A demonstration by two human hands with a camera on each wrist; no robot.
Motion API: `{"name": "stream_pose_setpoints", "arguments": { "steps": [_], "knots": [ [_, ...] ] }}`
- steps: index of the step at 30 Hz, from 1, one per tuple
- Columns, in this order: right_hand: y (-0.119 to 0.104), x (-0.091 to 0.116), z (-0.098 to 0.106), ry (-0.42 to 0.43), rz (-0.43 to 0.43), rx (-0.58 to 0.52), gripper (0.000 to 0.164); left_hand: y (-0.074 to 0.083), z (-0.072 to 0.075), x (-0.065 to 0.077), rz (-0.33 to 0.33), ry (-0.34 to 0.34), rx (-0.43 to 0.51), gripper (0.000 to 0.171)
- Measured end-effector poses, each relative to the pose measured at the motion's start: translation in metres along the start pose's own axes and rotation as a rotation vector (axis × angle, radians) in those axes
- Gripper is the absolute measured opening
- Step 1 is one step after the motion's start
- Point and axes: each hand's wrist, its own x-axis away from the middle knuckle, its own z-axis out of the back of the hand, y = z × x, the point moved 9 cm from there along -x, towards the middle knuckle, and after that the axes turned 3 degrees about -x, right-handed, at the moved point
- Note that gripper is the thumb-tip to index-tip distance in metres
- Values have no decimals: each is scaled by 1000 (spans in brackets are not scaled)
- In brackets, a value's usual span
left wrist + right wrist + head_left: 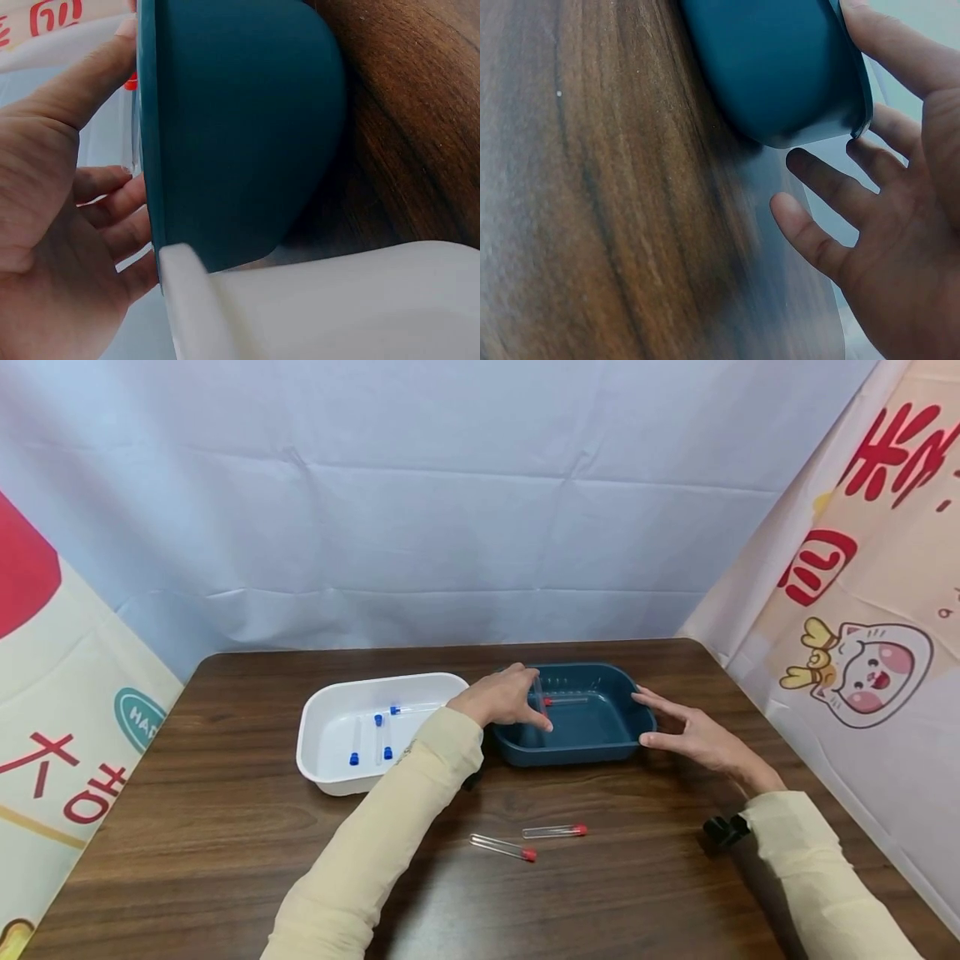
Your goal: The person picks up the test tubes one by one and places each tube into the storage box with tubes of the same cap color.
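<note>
Entry, as I read it from my end:

- White tray, left: four blue-capped tubes by my count of caps, all lying down. I judge this share settled; I see no blue cap outside it.
- Blue tray, right: one red-capped tube, flat on the floor.
- Held tube, red cap, one: at the blue tray's left end, spanned between thumb and fingers.
- Loose tubes, red caps, two: front tube and rear tube, near each other on the table. I count these and the held tube as the remainder; the work looks well past half.
- My left hand: clamped on the held tube.
- My right hand: thumb and fingers spread apart, at the blue tray's right end, thumb on its rim; no tube there.
- Surface: dark brown wood grain, rounded far corners, a dull sheen in front.
- Room: pale creased backdrop behind; left cloth with red characters and a green badge; right cloth with red characters and a cartoon animal.
</note>
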Motion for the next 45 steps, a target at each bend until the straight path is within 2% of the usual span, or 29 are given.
{"name": "stream_pose_setpoints", "arguments": {
  "steps": [5,11,23,35,45],
  "knots": [
    [-1,-1,-1,-6,5,-4,71,-3,-1,-1,19,3,6,104],
    [-3,-1,-1,-7,6,-10,71,-5,5,2,39,31,-6,97],
    [-1,-1,-1,-4,-2,-13,71,-1,22,13,-21,80,11,85],
    [1,0,-1,2,-7,15,71,20,43,51,-147,143,62,77],
    [0,-1,-3,-1,-16,21,73,31,41,93,-229,171,23,63]
  ]
}}
